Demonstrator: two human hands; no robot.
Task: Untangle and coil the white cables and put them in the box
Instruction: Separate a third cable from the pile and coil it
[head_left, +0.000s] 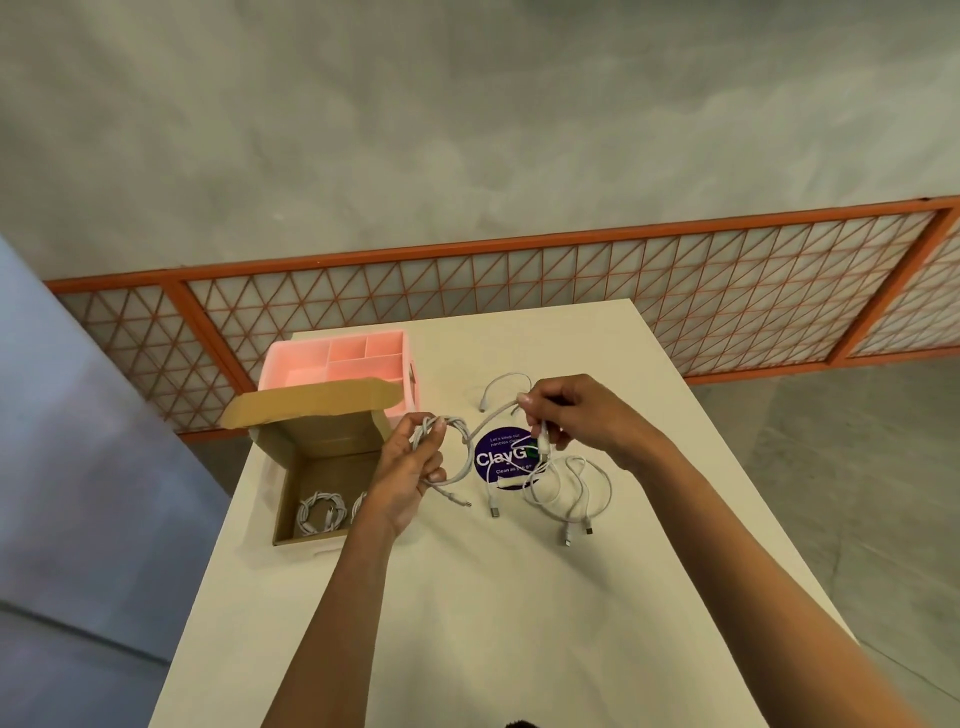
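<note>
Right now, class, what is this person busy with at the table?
A person is coiling a white cable over a white table. The left hand holds the finished loops while the right hand feeds in the remaining length. At least one coiled cable already lies in the open cardboard box to the left. More loose cables lie near a purple sticker, still to be done. A pink organiser stands behind the box.
</note>
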